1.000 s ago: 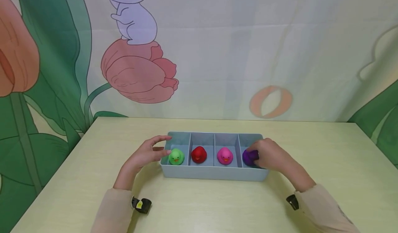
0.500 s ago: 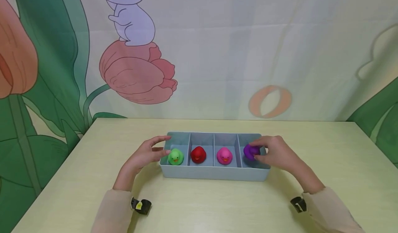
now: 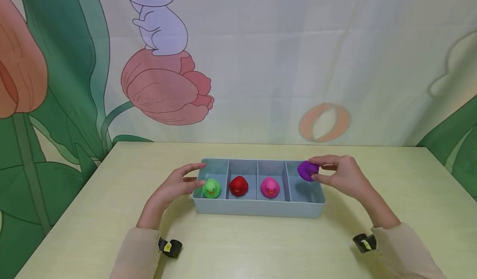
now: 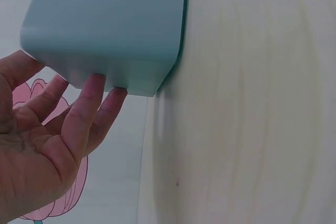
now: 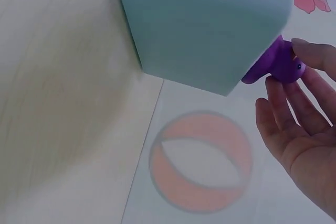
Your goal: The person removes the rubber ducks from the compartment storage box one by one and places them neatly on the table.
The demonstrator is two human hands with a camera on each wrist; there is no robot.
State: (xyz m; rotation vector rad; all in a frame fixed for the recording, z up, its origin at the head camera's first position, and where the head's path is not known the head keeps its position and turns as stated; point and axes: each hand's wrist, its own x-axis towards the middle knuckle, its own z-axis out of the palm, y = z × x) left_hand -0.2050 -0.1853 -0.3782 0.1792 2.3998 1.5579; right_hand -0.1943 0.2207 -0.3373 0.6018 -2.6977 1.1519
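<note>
Nearest the viewer, two pale beige fabric sleeves (image 3: 138, 250) lie over the smooth, pale yellow-green wooden table (image 3: 238, 246), each wrist wearing a small black strap-on device. Beyond them sits a long, rounded-corner, matte grey-blue plastic tray (image 3: 257, 208) split by thin walls into four compartments side by side. The left hand (image 3: 175, 186) rests against the tray's left end; in the left wrist view its straight, relaxed fingers (image 4: 84, 108) touch the smooth outer wall (image 4: 110, 30) and grip nothing. In the leftmost compartment sits a small glossy green rubber duck (image 3: 211, 188), in the next a glossy red rubber duck (image 3: 238, 186), in the third a glossy pink rubber duck (image 3: 270, 187); all three are upright and face the near side. The right hand (image 3: 340, 175) pinches a small rounded purple rubber duck (image 3: 307, 170) between thumb and fingertips, lifted clear above the far right corner of the rightmost compartment; the right wrist view shows that duck (image 5: 278, 66) just past the tray's corner, fingers curved around it. Farthest back hangs a slightly creased fabric backdrop (image 3: 283, 55) printed with a white rabbit on a pink tulip, green leaves and an orange-striped ball.
</note>
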